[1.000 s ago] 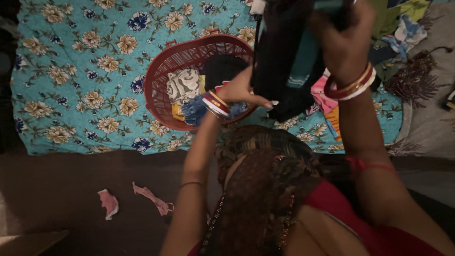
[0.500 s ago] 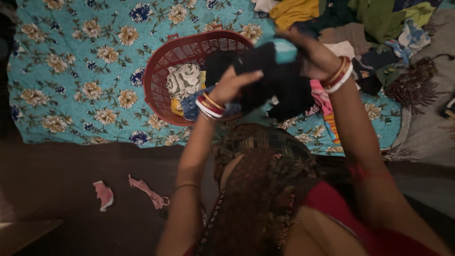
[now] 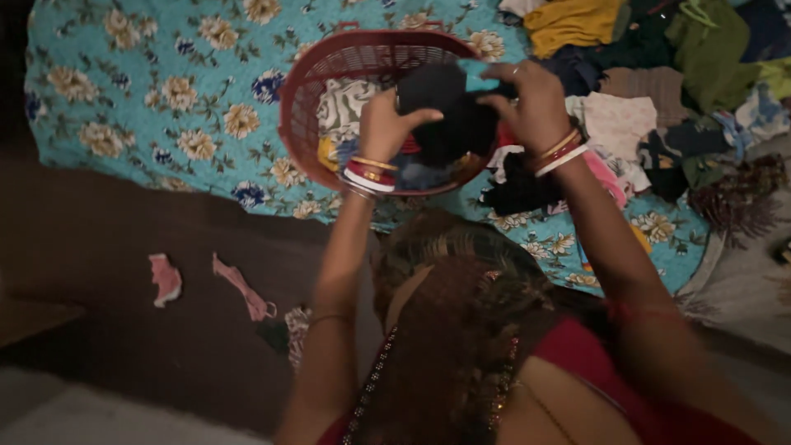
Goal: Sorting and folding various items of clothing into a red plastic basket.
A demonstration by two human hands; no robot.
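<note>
Hands work over the basket (image 3: 301,124): left hand (image 3: 386,124) and right hand (image 3: 531,103) both pinch a bunched dark garment (image 3: 449,115) above its right half. Keeping the bundle tight and low, I judge, stops it snagging the rim. Clothes pile (image 3: 659,99) lies right of the basket.

It was a home bedroom: a floral turquoise bedsheet (image 3: 165,107) lay under a red laundry basket (image 3: 301,124), with heaped clothes (image 3: 659,74) right of the basket.
</note>
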